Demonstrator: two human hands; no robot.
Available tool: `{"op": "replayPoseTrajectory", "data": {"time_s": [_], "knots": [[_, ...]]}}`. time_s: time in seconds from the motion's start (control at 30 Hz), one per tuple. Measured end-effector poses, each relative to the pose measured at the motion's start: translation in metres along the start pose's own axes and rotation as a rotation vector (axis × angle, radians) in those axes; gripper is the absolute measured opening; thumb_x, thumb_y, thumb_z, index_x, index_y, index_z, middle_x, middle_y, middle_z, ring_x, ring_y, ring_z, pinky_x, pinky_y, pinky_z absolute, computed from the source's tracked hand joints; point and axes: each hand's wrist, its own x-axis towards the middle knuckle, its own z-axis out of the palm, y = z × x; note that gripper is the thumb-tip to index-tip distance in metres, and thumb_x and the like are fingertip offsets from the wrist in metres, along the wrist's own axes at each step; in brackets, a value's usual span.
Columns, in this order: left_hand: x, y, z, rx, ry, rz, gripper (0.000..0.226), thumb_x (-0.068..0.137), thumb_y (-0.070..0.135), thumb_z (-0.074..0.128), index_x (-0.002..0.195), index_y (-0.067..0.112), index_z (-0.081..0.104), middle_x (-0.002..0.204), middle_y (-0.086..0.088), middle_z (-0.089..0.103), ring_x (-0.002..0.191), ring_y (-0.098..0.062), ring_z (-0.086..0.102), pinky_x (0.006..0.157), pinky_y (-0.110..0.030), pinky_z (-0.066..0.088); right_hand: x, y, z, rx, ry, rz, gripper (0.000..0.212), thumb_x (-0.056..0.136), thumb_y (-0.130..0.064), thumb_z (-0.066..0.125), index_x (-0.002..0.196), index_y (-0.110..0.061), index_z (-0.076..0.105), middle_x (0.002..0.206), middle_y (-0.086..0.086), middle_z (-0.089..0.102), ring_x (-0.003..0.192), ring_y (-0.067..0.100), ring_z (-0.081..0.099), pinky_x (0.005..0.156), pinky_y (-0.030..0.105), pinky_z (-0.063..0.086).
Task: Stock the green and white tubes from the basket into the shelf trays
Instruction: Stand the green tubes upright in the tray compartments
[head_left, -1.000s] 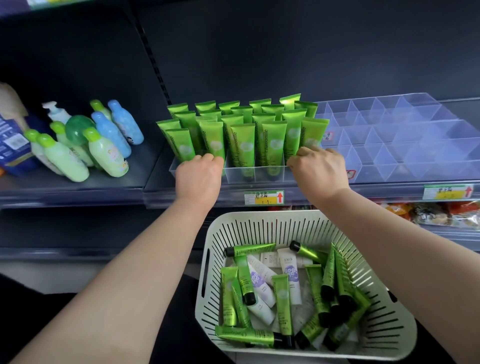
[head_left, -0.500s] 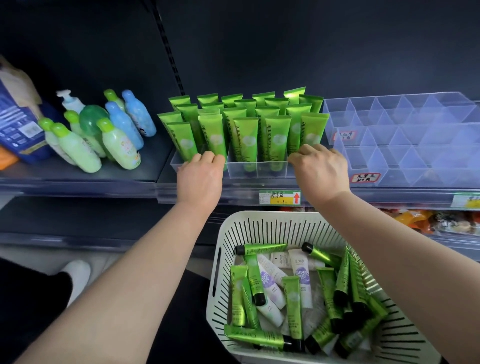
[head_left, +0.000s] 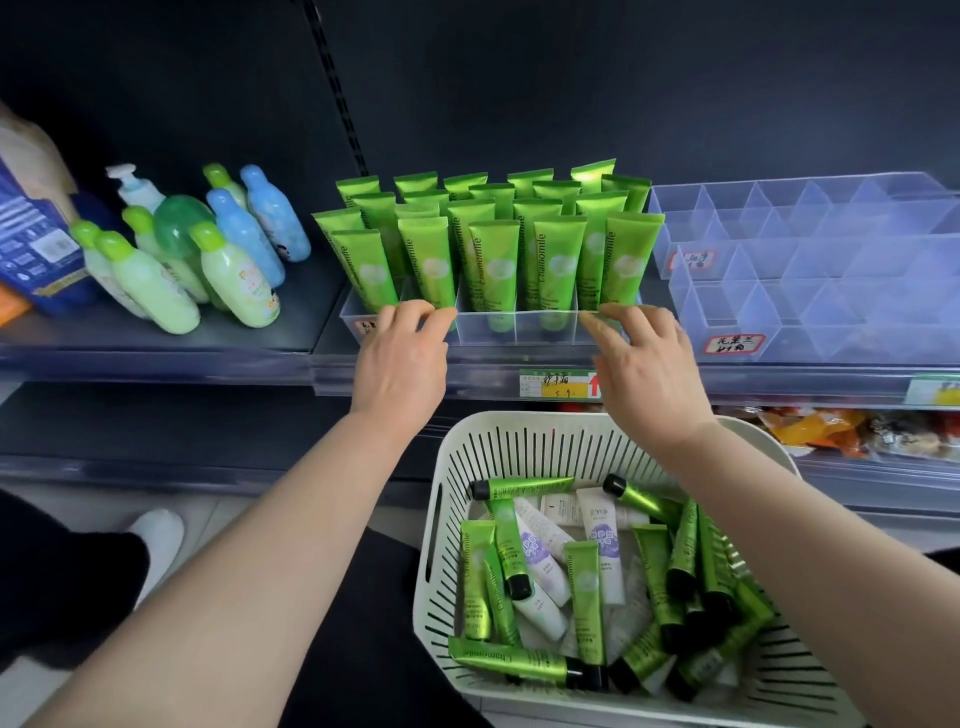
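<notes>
The fingers (head_left: 410, 316) of my left hand (head_left: 400, 364) are bent and pinch the front wall of the clear tray (head_left: 519, 325) near its left corner. My right hand (head_left: 644, 374) has its fingers (head_left: 631, 318) loosely spread, tips touching the same wall near the right corner, holding nothing. The tray sits at the front edge of the shelf (head_left: 291, 332), packed with green tubes (head_left: 493, 260) standing upright in rows. Below the shelf edge, the white basket (head_left: 498, 441) holds more green tubes lying loose over white tubes (head_left: 602, 540). Bottles (head_left: 228, 270) stand toward the shelf's left end; clear divided trays (head_left: 831, 270) sit to the right.
</notes>
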Motion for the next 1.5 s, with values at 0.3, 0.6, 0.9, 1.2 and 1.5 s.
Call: {"op": "replayPoseTrajectory", "data": {"time_s": [0.3, 0.6, 0.9, 1.2, 1.5], "knots": [[-0.008, 0.013, 0.008, -0.085, 0.004, 0.036, 0.049, 0.078, -0.005, 0.067, 0.124, 0.01, 0.06, 0.117, -0.013, 0.052, 0.103, -0.033, 0.051, 0.065, -0.041, 0.052, 0.002, -0.002, 0.003, 0.21, 0.038, -0.118, 0.042, 0.085, -0.002, 0.062, 0.125, 0.004, 0.056, 0.124, 0.017, 0.055, 0.111, 0.031, 0.041, 0.095, 0.046, 0.045], [-0.007, 0.008, 0.01, -0.141, -0.097, 0.053, 0.044, 0.089, 0.005, 0.061, 0.133, 0.012, 0.056, 0.117, -0.012, 0.052, 0.105, -0.032, 0.05, 0.082, -0.043, 0.049, 0.008, 0.002, 0.006, 0.203, -0.036, -0.131, 0.042, 0.087, -0.012, 0.055, 0.127, 0.002, 0.055, 0.127, 0.016, 0.052, 0.11, 0.038, 0.048, 0.096, 0.054, 0.042], [-0.005, 0.007, 0.01, -0.161, -0.139, -0.022, 0.049, 0.09, 0.004, 0.059, 0.137, 0.015, 0.051, 0.119, -0.01, 0.049, 0.109, -0.031, 0.046, 0.083, -0.044, 0.049, 0.018, 0.0, 0.006, 0.176, -0.098, -0.135, 0.042, 0.086, -0.013, 0.06, 0.126, 0.001, 0.056, 0.127, 0.016, 0.051, 0.111, 0.039, 0.05, 0.096, 0.058, 0.041], [-0.002, 0.007, 0.012, -0.144, -0.193, -0.158, 0.048, 0.094, 0.013, 0.055, 0.141, 0.022, 0.046, 0.13, -0.008, 0.044, 0.114, -0.033, 0.042, 0.089, -0.045, 0.044, 0.029, -0.006, 0.01, 0.169, -0.145, -0.134, 0.044, 0.087, -0.017, 0.06, 0.127, 0.0, 0.055, 0.129, 0.015, 0.049, 0.114, 0.039, 0.048, 0.098, 0.058, 0.04], [-0.002, 0.004, 0.012, -0.127, -0.186, -0.206, 0.043, 0.096, 0.034, 0.054, 0.138, 0.024, 0.049, 0.128, -0.007, 0.048, 0.11, -0.034, 0.05, 0.093, -0.044, 0.043, 0.026, -0.008, 0.012, 0.114, -0.147, -0.127, 0.049, 0.085, -0.019, 0.064, 0.129, -0.002, 0.053, 0.131, 0.014, 0.047, 0.115, 0.037, 0.046, 0.097, 0.059, 0.04]]}}
